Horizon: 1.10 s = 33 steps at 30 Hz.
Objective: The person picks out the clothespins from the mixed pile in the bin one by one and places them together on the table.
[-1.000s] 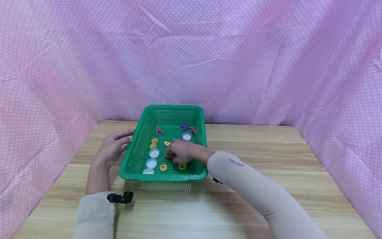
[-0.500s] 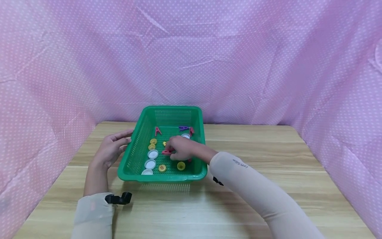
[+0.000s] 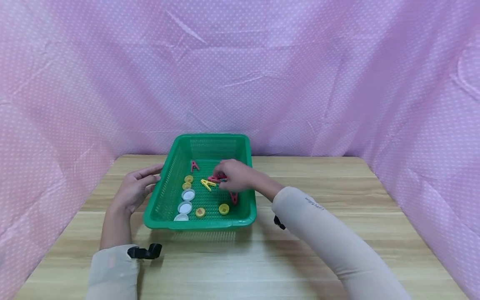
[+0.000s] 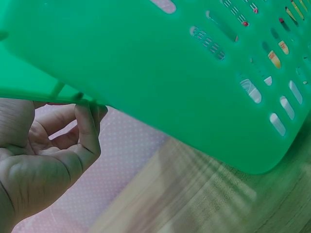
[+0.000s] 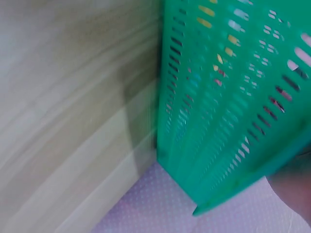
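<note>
A green plastic basket [image 3: 165,224] stands on the table, holding clothespins and round caps. My left hand [image 3: 136,187] grips its left rim; in the left wrist view the thumb and fingers of that hand [image 4: 58,145] pinch the rim's edge. My right hand [image 3: 236,176] reaches over the right wall and pinches a red clothespin [image 3: 213,179] above the basket floor. Just left of it lies a yellow clothespin [image 3: 207,184]. Another red clothespin [image 3: 234,198] is below the hand, and one more red clothespin [image 3: 194,166] lies at the far left. The right wrist view mostly shows the basket's slotted wall [image 5: 218,97].
Along the basket's left side runs a row of yellow caps [image 3: 188,179] and white caps [image 3: 185,207]. Two more yellow caps, one of them open side up [image 3: 223,209], lie near the front. Pink dotted cloth [image 3: 240,75] hangs behind the wooden table [image 3: 318,179].
My right hand has moved toward the back right of the basket with the red clothespin, uncovering the yellow clothespin and a red one nearer the front. The left hand stays on the rim.
</note>
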Available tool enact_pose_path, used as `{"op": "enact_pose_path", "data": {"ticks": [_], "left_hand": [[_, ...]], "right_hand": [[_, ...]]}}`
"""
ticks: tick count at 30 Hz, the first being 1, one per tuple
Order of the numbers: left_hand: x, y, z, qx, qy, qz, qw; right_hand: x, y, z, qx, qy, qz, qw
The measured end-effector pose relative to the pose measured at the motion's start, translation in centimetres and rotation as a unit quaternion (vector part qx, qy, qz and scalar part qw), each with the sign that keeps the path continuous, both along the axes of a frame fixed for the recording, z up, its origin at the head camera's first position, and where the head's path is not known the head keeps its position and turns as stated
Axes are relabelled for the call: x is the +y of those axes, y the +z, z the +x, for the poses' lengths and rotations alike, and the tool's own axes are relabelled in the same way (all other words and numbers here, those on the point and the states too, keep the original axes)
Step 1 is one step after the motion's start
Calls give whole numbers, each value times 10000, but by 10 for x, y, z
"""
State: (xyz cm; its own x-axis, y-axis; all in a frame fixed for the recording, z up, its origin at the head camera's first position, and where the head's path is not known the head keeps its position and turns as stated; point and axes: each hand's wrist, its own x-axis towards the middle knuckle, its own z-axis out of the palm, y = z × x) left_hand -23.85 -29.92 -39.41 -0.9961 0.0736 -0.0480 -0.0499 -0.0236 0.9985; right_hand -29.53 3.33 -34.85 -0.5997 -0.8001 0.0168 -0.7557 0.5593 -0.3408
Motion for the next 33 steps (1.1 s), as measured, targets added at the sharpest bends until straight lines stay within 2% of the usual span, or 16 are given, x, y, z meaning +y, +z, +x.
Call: {"op": "enact_pose_path", "data": {"ticks": [5, 14, 25, 33], "left_hand": [[0, -1, 0, -16, -37, 85, 10000], [-10, -5, 6, 228, -96, 319, 9992], [-9, -3, 7, 137, -95, 226, 9996], [-2, -2, 4, 142, -120, 284, 9994]], "right_hand": [[16, 9, -1, 157, -153, -194, 9996], [39, 20, -4, 276, -453, -317, 9981], [76, 19, -11, 525, -888, -722, 9920], [108, 11, -14, 733, -1163, -748, 9877]]}}
